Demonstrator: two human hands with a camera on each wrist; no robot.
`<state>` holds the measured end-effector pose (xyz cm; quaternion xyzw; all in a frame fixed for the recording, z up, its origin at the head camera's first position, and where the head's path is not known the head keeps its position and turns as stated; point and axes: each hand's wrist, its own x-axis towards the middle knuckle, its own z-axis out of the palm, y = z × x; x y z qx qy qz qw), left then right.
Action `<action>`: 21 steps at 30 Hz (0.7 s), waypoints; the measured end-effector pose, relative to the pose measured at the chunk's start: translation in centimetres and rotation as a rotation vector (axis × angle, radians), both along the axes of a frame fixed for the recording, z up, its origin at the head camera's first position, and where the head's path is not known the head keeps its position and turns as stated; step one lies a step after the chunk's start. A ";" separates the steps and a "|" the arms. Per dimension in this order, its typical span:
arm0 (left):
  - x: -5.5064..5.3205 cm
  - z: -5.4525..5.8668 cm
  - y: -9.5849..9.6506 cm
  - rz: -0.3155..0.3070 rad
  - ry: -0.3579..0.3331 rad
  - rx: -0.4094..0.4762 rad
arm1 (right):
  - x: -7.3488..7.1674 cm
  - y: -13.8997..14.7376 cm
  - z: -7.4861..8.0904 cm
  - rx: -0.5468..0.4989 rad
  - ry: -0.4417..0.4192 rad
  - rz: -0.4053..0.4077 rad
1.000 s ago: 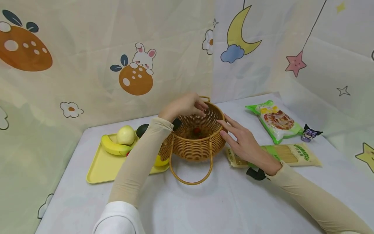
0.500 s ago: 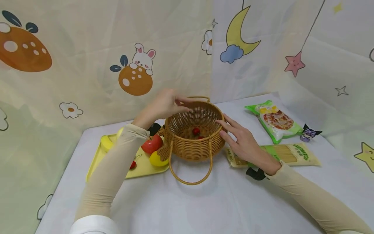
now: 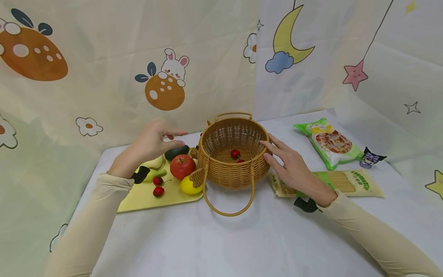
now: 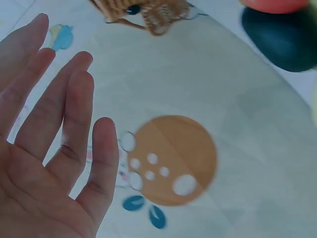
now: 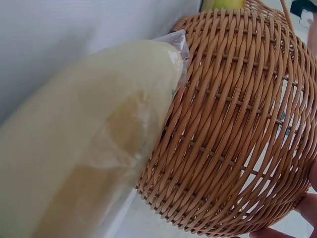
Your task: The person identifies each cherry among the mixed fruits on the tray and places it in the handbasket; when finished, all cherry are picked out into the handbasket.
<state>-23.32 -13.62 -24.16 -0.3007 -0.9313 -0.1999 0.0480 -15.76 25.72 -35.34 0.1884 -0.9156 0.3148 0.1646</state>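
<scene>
A brown wicker basket [image 3: 230,175] stands mid-table, its front handle folded down and two red cherries [image 3: 235,154] inside. My right hand [image 3: 290,165] rests its fingers on the basket's right rim; the right wrist view has the woven wall [image 5: 233,119] close up, with fingertips at the edge. My left hand [image 3: 152,140] hovers above the yellow tray [image 3: 138,204], holding nothing, fingers extended and spread in the left wrist view. Below and beside it on the tray are a red apple [image 3: 182,166], a yellow lemon [image 3: 191,186], a dark avocado [image 3: 176,152] and two more cherries [image 3: 158,191].
A banana [image 3: 150,175] and a pale round fruit [image 3: 154,163] are partly covered by my left hand and wrist. Right of the basket lie a noodle packet [image 3: 340,181], a green-and-white food bag [image 3: 330,142] and a small purple figurine [image 3: 369,158]. Printed cloth walls stand behind.
My left hand has moved left from over the basket to above the tray, uncovering the apple, lemon and cherries. My right hand stays at the basket's rim. The head view has shifted slightly.
</scene>
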 end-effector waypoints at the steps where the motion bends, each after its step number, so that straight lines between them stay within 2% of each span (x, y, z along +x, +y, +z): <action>1: 0.3 -0.3 -0.8 0.007 0.007 -0.004 | 0.0 0.0 0.0 0.001 -0.001 0.001; 6: 2.1 -2.2 -4.4 0.107 -0.047 -0.026 | 0.0 0.0 0.0 0.005 0.008 0.005; 11: 3.9 -4.9 -7.4 0.215 -0.116 -0.042 | 0.0 0.1 -0.1 0.005 0.018 0.002; 17: 5.3 -7.9 -9.3 0.274 -0.154 0.000 | -0.1 0.3 -0.2 0.005 0.026 -0.003; 21: 6.2 -9.5 -10.1 0.305 -0.177 -0.015 | -0.1 0.2 -0.3 0.002 0.024 0.003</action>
